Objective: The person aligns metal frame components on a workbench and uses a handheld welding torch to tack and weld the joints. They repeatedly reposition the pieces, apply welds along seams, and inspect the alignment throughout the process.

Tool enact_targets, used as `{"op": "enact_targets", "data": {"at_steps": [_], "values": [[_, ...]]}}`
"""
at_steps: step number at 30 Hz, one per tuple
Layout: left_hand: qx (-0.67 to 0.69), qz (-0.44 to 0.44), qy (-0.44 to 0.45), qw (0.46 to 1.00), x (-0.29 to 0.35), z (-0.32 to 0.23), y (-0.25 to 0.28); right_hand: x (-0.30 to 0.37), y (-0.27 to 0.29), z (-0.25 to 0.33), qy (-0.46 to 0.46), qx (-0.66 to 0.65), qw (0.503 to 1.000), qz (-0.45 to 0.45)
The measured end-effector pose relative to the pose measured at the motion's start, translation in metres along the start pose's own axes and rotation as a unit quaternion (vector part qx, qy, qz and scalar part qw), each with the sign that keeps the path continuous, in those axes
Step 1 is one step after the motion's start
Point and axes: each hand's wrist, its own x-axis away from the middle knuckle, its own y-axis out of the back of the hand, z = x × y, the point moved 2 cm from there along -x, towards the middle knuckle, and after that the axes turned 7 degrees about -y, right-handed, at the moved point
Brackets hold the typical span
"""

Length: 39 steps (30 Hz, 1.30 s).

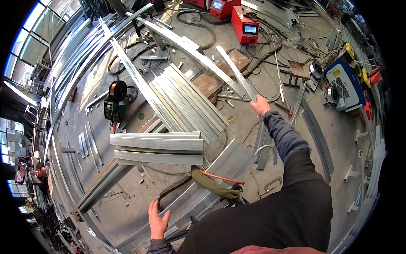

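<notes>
My right hand [260,106] is closed around the near end of a long, narrow metal bar [235,70], which points away and to the left. The bar's far part overlaps a rusty plate [239,60] in view. Lower left, my left hand [158,221] is open, thumb and fingers apart, beside a dark hose [175,186] and above long flat metal profiles [182,211]. In front of me lies a short stack of silvery metal profiles [156,146]. Beyond it, several pale metal channels [186,103] rest side by side.
A green fabric-wrapped cable [218,186] and an orange cord [222,177] cross near my body. Red machines with screens [244,27] stand at the back. A wire spool feeder [117,95] sits left; a blue-and-white machine [344,86] stands right. Long beams [135,76] and loose cables surround the work area.
</notes>
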Motion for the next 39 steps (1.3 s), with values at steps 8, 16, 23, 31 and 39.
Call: {"op": "enact_targets", "data": {"at_steps": [8, 16, 23, 31, 39], "values": [[0.0, 0.02, 0.006, 1.0, -0.003, -0.005, -0.001, -0.086, -0.007, 0.016, 0.006, 0.086, 0.994, 0.063], [0.001, 0.027, 0.014, 1.0, 0.006, -0.001, -0.004, -0.122, -0.058, -0.004, -0.042, -0.069, 0.997, 0.02], [0.011, 0.038, 0.003, 0.999, -0.006, 0.007, -0.021, -0.143, -0.063, -0.019, -0.014, -0.087, 0.996, 0.001], [0.016, 0.021, -0.033, 0.999, -0.007, 0.008, -0.025, -0.122, -0.063, -0.019, -0.044, -0.072, 0.996, -0.007], [0.026, 0.013, -0.023, 0.999, 0.011, 0.011, -0.024, -0.054, -0.065, 0.107, 0.161, 0.02, 0.983, -0.09]]}}
